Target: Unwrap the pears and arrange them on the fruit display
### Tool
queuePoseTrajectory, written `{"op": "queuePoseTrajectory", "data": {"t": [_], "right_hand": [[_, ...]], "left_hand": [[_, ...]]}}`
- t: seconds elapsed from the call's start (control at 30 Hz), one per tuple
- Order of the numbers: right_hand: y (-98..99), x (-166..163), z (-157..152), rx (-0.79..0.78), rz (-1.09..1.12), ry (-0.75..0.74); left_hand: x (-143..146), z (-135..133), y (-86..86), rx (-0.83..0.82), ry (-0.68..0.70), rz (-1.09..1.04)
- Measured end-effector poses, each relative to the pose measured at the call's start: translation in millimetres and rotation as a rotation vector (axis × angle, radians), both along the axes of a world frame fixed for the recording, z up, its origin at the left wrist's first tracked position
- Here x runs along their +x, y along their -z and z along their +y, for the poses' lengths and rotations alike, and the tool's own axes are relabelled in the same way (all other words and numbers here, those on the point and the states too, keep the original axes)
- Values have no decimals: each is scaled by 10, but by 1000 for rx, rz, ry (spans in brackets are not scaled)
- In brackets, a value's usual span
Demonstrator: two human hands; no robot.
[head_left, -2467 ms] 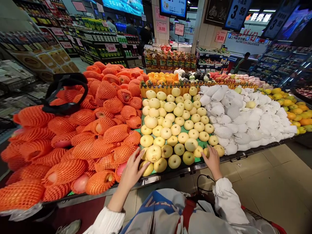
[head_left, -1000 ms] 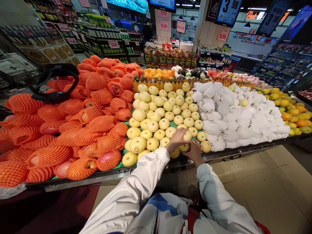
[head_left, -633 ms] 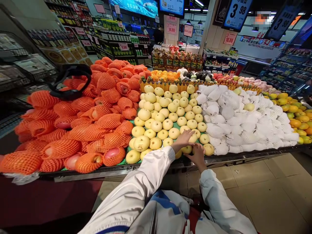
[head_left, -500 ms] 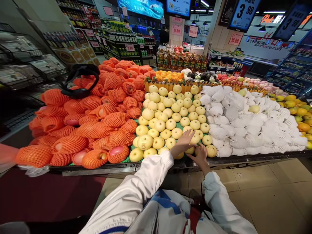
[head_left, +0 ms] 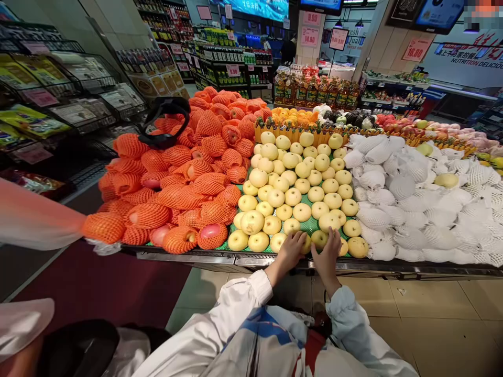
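Several round, pale yellow pears (head_left: 302, 212) lie in rows on a green mat (head_left: 310, 225) in the middle of the stand. At the front edge of these rows, my left hand (head_left: 290, 252) is curled around the near side of one pear (head_left: 305, 244), its fingertips on top. Just to the right, my right hand (head_left: 327, 257) has thumb and fingers around another pear (head_left: 319, 239). Both pears sit low among the others, side by side. The palms hide part of the front row.
Fruit in orange foam nets (head_left: 176, 199) is heaped on the left, with a black strap-like object (head_left: 165, 123) on top. White-netted fruit (head_left: 416, 209) fills the right. A metal edge (head_left: 212, 257) runs along the front. Part of another person (head_left: 23, 330) shows at lower left.
My left hand has come back from over the pears, lower and nearer the front edge, its fingers now curled on a pear. My right hand has closed around one. The view has shifted left.
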State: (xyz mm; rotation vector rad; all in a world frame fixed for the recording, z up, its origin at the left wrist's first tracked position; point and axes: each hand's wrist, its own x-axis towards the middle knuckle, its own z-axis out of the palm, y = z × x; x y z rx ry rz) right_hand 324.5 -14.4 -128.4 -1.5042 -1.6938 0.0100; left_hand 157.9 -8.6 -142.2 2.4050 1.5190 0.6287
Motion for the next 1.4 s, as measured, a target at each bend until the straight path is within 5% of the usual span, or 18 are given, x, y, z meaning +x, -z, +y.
{"op": "queuePoseTrajectory", "data": {"t": [0.13,0.23,0.37,0.47,0.6,1.0,1.4], "right_hand": [[-81,-137,-46,50,12,25],[-97,-141,-94,86,-29,-90],[64,-114,-154,47,-105,-342],[204,-144,-171,-9,-70,-344],[262,-215,-164,-109,19,-275],[217,-195,-232,-185,7,-271],[261,2,-691,-96,25,-289]], "left_hand": [[-191,-12,-63,10,55,-25],[-481,-106,-182,99,76,-138],[-1046,-206,-377,262,-340,-190],[-1447,-215,-392,247,-630,-158],[-1748,-182,-273,129,-563,-271],[-2006,-142,-382,81,-335,-293],[-1804,-78,-561,3,-546,-151]]}}
